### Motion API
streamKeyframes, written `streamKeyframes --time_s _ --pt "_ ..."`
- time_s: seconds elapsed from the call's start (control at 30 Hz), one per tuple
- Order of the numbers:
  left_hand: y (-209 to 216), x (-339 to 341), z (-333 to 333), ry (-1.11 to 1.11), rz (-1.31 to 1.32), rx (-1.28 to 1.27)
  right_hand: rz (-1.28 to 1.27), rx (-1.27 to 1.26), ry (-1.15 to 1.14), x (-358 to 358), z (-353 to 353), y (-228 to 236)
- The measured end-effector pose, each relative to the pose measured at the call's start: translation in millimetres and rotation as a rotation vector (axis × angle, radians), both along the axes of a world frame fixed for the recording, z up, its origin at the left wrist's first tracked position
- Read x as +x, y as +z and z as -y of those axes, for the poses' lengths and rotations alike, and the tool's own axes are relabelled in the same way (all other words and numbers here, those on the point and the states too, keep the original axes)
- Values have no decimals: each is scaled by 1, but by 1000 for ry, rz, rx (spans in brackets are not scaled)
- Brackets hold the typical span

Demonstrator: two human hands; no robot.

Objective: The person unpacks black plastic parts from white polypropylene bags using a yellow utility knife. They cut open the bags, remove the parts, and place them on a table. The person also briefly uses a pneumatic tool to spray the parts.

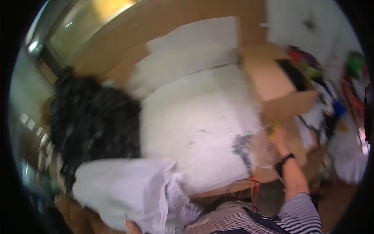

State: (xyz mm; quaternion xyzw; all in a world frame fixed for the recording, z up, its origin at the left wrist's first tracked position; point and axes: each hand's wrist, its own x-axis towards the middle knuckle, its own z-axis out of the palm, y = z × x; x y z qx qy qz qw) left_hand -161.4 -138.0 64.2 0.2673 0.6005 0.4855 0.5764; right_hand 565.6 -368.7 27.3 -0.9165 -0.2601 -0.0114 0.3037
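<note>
"What's nearest from where you stand?"

"The left hand [133, 226], low at the near edge. Only a bit shows, against the pale sack [120, 191]; I can't tell whether its grip is open or closed."

"And the sack?"

"Near left, bulky and creased, just in front of the black heap [95, 121]."

"The other hand?"

"The right hand [281, 140] reaches farther in, over on the right, with a dark band [283, 165] at the wrist. A small yellow thing [274, 133] is at its fingers, too blurred for me to say if the grip is closed on it. A silvery thing [242, 149] lies left of that, on the white-topped counter [187, 113]."

"Beyond?"

"An open cardboard box [272, 80], far right."
</note>
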Motion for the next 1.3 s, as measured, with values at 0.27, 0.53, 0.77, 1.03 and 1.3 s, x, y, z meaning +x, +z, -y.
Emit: streamKeyframes --time_s 0.27,0.53,0.77,1.03,1.3 --pt "22 7 27 154 -220 -234 478 -391 454 51 46 -72" --pt "21 -42 42 281 -86 -122 -913 320 633 -1 -67 -27" --pt "24 -149 -31 317 -87 26 -1098 327 1024 -256 -202 190" --pt "15 -215 -156 281 -215 -56 -774 -162 1508 -523 -292 302" --pt "16 -233 -144 197 -62 192 -388 -508 1648 -700 -356 301"
